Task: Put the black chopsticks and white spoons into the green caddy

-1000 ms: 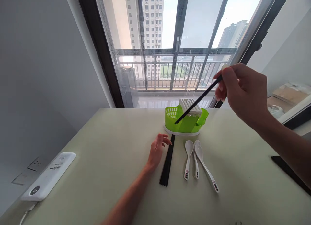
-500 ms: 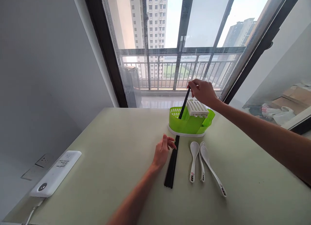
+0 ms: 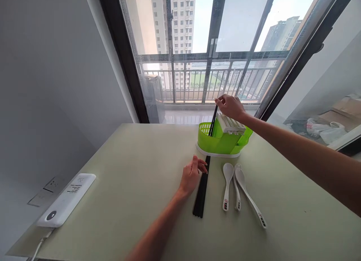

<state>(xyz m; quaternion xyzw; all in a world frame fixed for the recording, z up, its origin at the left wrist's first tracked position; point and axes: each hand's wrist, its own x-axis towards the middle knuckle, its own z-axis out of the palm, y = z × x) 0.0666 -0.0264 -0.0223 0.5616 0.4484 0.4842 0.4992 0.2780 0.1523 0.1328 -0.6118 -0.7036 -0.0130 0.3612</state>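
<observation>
My right hand point(image 3: 230, 106) pinches the upper ends of a pair of black chopsticks point(image 3: 213, 121). Their lower ends stand, slightly tilted, inside the left compartment of a green cutlery holder point(image 3: 216, 142) with a white base. Over the middle of the holder sits a white slotted piece point(image 3: 230, 125), partly behind my hand. On the table, several more black chopsticks point(image 3: 201, 197) lie side by side in front of the holder. My left hand point(image 3: 190, 176) is beside them, thumb up and fingers loosely bent and apart, the fingertips over or touching their upper part.
Three white spoons lie right of the loose chopsticks: a left one point(image 3: 228, 174), a middle one point(image 3: 237, 195) and a right one point(image 3: 251, 199). A white power strip point(image 3: 67, 201) with a cable is at the table's left edge. A window point(image 3: 194, 77) stands behind the table point(image 3: 135, 171).
My right hand has come down a little and the chopsticks in it stand more upright in the holder. The left hand stays beside the loose chopsticks. The view has shifted slightly.
</observation>
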